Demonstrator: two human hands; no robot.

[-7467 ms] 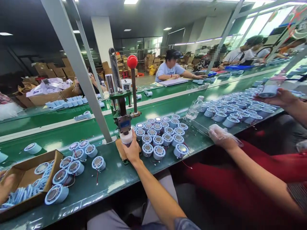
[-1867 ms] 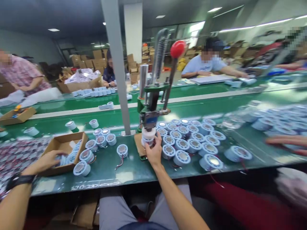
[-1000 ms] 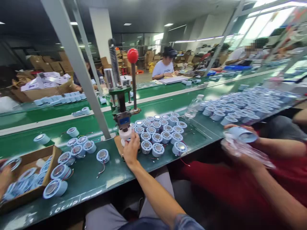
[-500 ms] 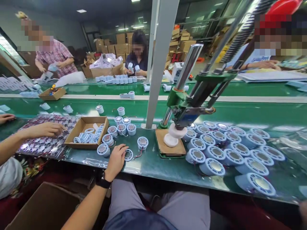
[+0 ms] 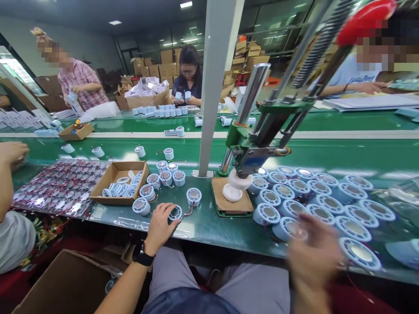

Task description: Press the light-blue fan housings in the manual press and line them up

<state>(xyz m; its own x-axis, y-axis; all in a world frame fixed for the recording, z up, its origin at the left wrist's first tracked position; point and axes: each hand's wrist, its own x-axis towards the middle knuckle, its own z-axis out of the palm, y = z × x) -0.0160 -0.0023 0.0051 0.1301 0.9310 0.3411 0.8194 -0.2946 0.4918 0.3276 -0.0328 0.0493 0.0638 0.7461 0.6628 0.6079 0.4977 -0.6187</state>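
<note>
My left hand (image 5: 162, 224), with a dark watch on the wrist, rests at the front of the green bench. Its thumb and fingers curl around the left side of a light-blue slotted ring (image 5: 176, 213). Just right of that stands a light-blue cylindrical housing (image 5: 194, 196) with a silvery disc on top and a red wire. My right hand (image 5: 314, 250) is smeared by motion over the front of the housings (image 5: 319, 213) grouped on the right; its fingers cannot be made out. Between the hands is a green hand press (image 5: 255, 152), its white pad above a white round seat (image 5: 232, 192).
A cardboard tray (image 5: 119, 200) of loose rings stands left, beside a sheet of small wired parts (image 5: 62, 187). Several more housings (image 5: 166, 176) stand near the tray. A grey post (image 5: 212, 87) rises behind. A co-worker's arm (image 5: 8, 174) is at far left; other people sit or stand opposite.
My right hand has come in from the lower right over the housings. My left thumb has spread around the ring's near side. The co-worker's hand at left has drawn back from the sheet.
</note>
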